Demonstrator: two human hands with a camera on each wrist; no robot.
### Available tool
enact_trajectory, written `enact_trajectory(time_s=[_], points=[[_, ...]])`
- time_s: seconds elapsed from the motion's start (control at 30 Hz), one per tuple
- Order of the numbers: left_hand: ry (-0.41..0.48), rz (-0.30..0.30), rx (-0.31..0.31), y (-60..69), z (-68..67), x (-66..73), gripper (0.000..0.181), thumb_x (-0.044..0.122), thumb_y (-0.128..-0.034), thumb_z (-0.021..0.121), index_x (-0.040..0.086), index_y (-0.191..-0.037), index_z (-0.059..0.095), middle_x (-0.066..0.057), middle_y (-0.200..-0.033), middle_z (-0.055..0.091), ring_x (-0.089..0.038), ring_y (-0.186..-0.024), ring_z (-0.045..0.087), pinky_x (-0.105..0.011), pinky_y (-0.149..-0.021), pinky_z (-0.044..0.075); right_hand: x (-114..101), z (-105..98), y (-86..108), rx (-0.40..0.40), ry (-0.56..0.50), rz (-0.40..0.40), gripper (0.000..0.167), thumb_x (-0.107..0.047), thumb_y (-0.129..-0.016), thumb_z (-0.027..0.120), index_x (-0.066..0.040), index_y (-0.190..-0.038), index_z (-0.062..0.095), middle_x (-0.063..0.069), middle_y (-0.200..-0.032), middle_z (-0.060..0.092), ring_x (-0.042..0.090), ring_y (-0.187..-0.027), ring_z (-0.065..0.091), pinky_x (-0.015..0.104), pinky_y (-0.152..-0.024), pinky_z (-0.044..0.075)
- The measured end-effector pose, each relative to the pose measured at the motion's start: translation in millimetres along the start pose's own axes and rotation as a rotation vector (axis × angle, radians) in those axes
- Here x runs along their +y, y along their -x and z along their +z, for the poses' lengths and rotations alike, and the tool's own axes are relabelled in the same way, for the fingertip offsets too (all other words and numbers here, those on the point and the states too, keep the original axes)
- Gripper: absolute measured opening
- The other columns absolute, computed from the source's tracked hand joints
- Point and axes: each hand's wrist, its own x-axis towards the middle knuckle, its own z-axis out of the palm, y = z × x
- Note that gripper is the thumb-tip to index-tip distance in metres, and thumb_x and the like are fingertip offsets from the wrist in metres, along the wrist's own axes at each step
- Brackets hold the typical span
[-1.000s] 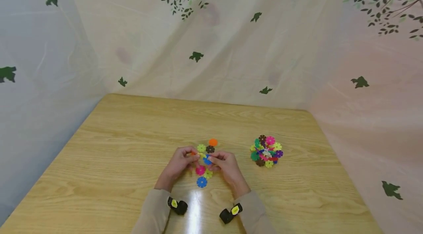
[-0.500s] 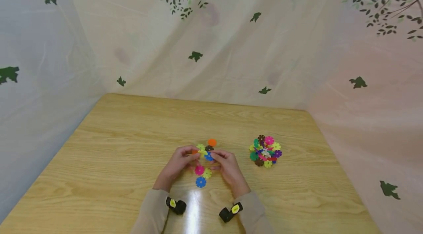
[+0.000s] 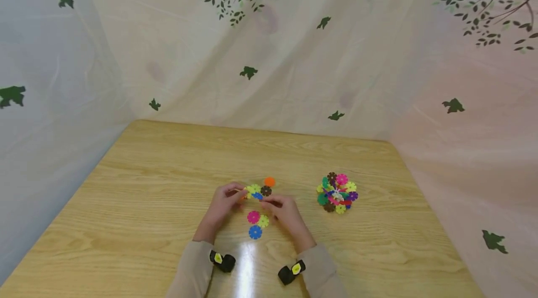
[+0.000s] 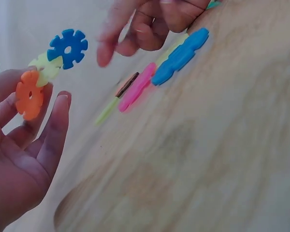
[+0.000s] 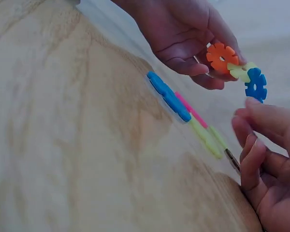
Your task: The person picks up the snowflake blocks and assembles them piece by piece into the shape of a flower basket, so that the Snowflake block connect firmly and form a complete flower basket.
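My left hand point(image 3: 224, 203) holds a short chain of three notched snowflake discs above the table. In the left wrist view, the orange disc point(image 4: 30, 95) lies against the fingers, a pale yellow disc point(image 4: 48, 70) joins it, and a blue disc point(image 4: 75, 54) sticks out at the free end. My right hand point(image 3: 286, 213) hovers beside that blue end, its fingers loosely bent with nothing between them. A narrow gap separates its fingertips from the blue disc in the left wrist view. The left fingers partly hide the orange disc in the head view.
Loose discs lie on the wooden table point(image 3: 168, 162): orange point(image 3: 270, 181) and brown point(image 3: 266, 191) behind the hands, pink point(image 3: 253, 216), yellow point(image 3: 264, 221) and blue point(image 3: 255, 232) in front. A multicoloured ball of joined discs point(image 3: 337, 194) stands to the right. A leaf-printed curtain surrounds the table.
The right hand has let go of the blue disc and drawn slightly away. The left hand has moved a little left with the chain, which has turned.
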Motion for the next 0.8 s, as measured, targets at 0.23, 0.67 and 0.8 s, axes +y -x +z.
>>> enact_trajectory(time_s=[0.23, 0.67, 0.8], points=[[0.054, -0.012, 0.059, -0.4, -0.6, 0.0, 0.02, 0.002, -0.0926, 0.06, -0.017, -0.099, 0.057, 0.003, -0.08, 0.057, -0.013, -0.067, 0.058, -0.023, -0.059, 0.056, -7.2, 12.3, 7.5, -0.077, 0.644, -0.21, 0.03, -0.036, -0.081, 0.078, -0.017, -0.103, 0.074, -0.003, -0.096, 0.064, 0.007, -0.079, 0.052, 0.019, -0.066, 0.044], [0.072, 0.001, 0.051, -1.7, 2.1, -1.9, 0.015, -0.003, -0.0924, 0.057, -0.017, -0.098, 0.056, -0.003, -0.087, 0.057, -0.01, -0.076, 0.059, -0.024, -0.062, 0.058, -0.7, 5.0, -1.9, 0.173, 0.09, -0.055, 0.017, -0.007, -0.086, 0.072, 0.0, -0.099, 0.065, 0.016, -0.088, 0.067, 0.007, -0.06, 0.054, 0.018, -0.047, 0.047], [0.103, -0.01, 0.034, -1.8, 1.8, -2.4, 0.006, -0.004, -0.0937, 0.055, -0.009, -0.092, 0.058, -0.006, -0.093, 0.056, -0.009, -0.079, 0.061, -0.029, -0.069, 0.062, -1.5, 3.9, -2.7, 0.231, -0.005, -0.066, 0.019, -0.003, -0.086, 0.07, 0.004, -0.103, 0.065, 0.023, -0.092, 0.067, 0.005, -0.065, 0.058, 0.022, -0.045, 0.053]])
